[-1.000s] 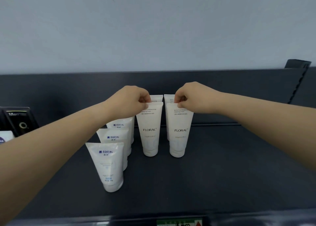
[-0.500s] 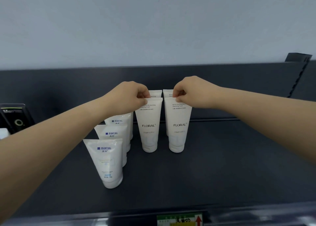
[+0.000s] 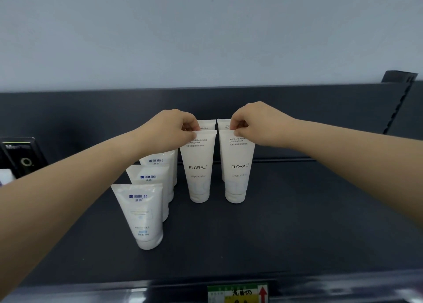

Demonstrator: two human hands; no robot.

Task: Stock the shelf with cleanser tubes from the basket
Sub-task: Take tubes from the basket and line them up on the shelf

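1. Left hand (image 3: 174,128): the bare forearm reaches in from the lower left with the wrist bent slightly down. Thumb and curled fingers pinch the top seam of the left front tube (image 3: 199,169).
2. Right hand (image 3: 258,124): the bare forearm comes in from the right edge. Its fingers are curled and pinch the top seam of the right front tube (image 3: 237,169) at its left corner.
3. Both pinched tubes stand upright, cap down, on the shelf (image 3: 297,222). They are side by side with a narrow gap between them, and each is marked FLORAL.
4. Behind each stands another white tube — left rear tube (image 3: 207,124) and right rear tube (image 3: 223,124). Only their tops show.
5. Just left of these, three blue-lettered tubes stand in a file running front to back: nearest tube (image 3: 142,213), middle tube (image 3: 153,176), far tube (image 3: 162,160). All are cap down, and the far one is partly hidden under the left wrist.
6. The shelf surface is dark and matte. A dark back panel (image 3: 91,110) rises behind it, with a slotted upright (image 3: 399,101) at the far right.
7. The front rail carries a green-and-yellow label (image 3: 238,292) with a red arrow.
8. At the far left edge sits a dark box (image 3: 20,156) — its lettering is too blurred to read. A pale wall (image 3: 206,39) rises above the panel.
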